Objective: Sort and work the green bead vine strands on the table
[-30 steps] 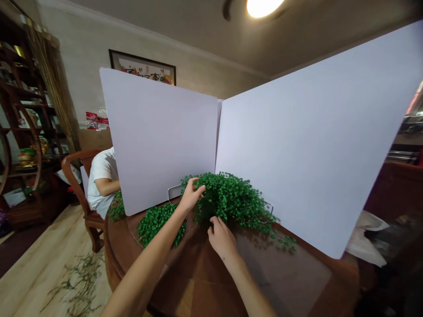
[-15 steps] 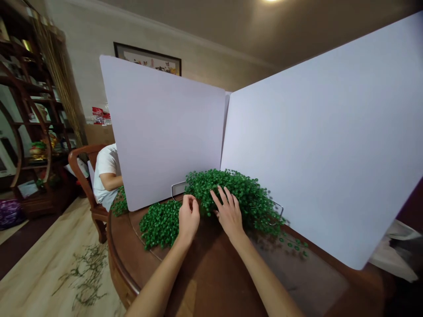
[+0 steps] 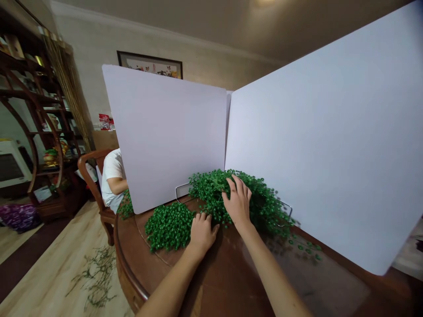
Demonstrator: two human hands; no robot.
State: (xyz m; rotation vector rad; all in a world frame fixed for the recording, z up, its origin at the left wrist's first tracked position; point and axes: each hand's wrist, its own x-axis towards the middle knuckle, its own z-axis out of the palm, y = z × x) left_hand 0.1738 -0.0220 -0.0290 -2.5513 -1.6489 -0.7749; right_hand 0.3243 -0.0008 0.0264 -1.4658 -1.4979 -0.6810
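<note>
A big heap of green plastic leafy sprigs (image 3: 261, 200) lies on the brown wooden table (image 3: 224, 281) against two white boards. A smaller green pile (image 3: 168, 224) lies to its left. My right hand (image 3: 238, 202) rests flat on the big heap with its fingers spread, holding nothing. My left hand (image 3: 201, 231) sits on the table between the two piles, knuckles up and fingers curled under; what they hold, if anything, is hidden.
Two white boards (image 3: 172, 136) (image 3: 327, 145) stand upright in wire stands, meeting at the back. A person in a white shirt (image 3: 112, 176) sits on a wooden chair behind the left board. Green scraps (image 3: 92, 277) litter the floor. Shelves (image 3: 36, 132) stand at left.
My right hand slid up from the table onto the big heap and spread out. My left hand came down off the heap to the table beside the small pile.
</note>
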